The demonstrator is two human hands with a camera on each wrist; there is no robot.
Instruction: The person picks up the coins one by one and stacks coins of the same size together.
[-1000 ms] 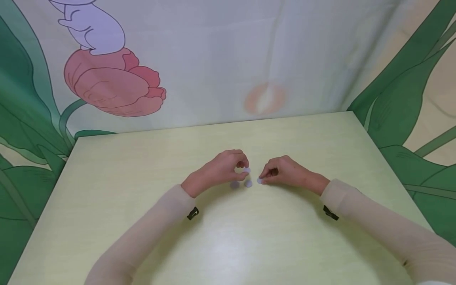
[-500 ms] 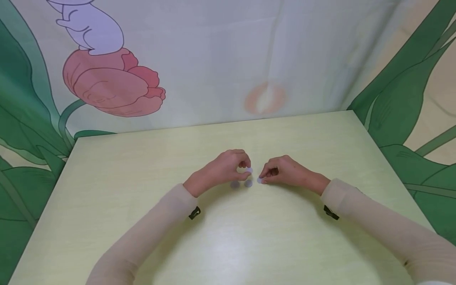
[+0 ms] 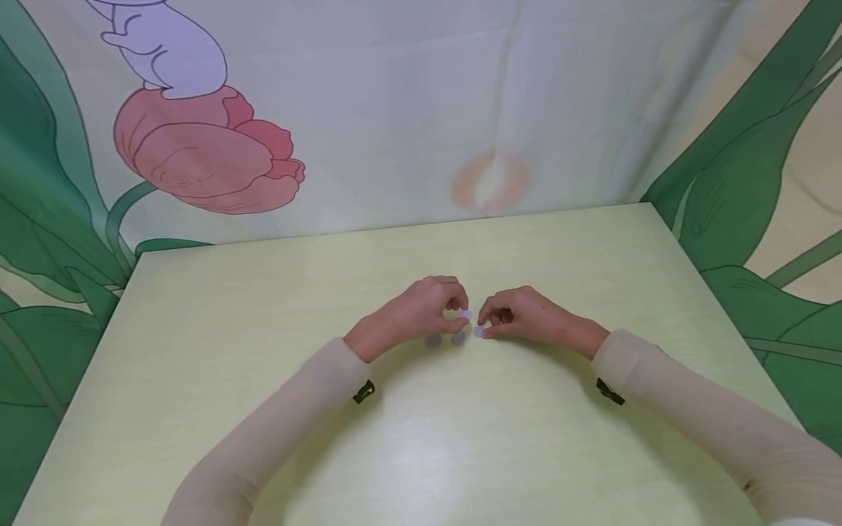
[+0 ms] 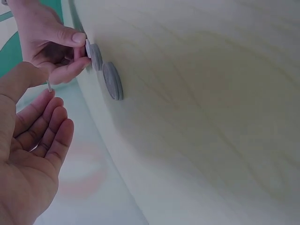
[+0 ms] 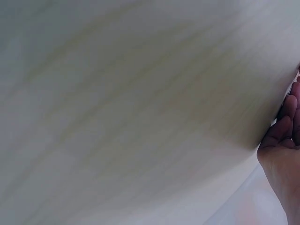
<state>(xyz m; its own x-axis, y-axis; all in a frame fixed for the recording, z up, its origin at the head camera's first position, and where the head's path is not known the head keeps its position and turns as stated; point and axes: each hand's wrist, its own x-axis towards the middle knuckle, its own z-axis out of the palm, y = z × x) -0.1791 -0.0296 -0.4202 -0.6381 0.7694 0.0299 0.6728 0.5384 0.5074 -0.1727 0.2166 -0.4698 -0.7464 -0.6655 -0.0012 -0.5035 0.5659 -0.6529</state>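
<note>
In the head view my left hand [image 3: 427, 303] pinches a small pale coin-like disc [image 3: 465, 315] between thumb and fingertip, above the table. Seen edge-on in the left wrist view, that disc [image 4: 48, 86] is thin. My right hand [image 3: 522, 314] pinches another pale disc [image 3: 479, 332] low at the tabletop, just right of the left fingertips. Two spots with grey discs lie beneath the left hand: one disc [image 3: 433, 340] at left, another disc [image 3: 458, 338] nearer the right hand. From the left wrist, the nearer grey discs [image 4: 112, 80] look doubled up, one on another.
The pale wood-grain table [image 3: 421, 438] spreads around both hands. Behind it hangs a printed cloth [image 3: 395, 109] with a pink flower and green leaves. Dark clips [image 3: 365, 391] show under each sleeve cuff.
My left hand has shifted slightly right with its disc, closing in on the right hand. The right hand and the discs on the table stay nearly as they were.
</note>
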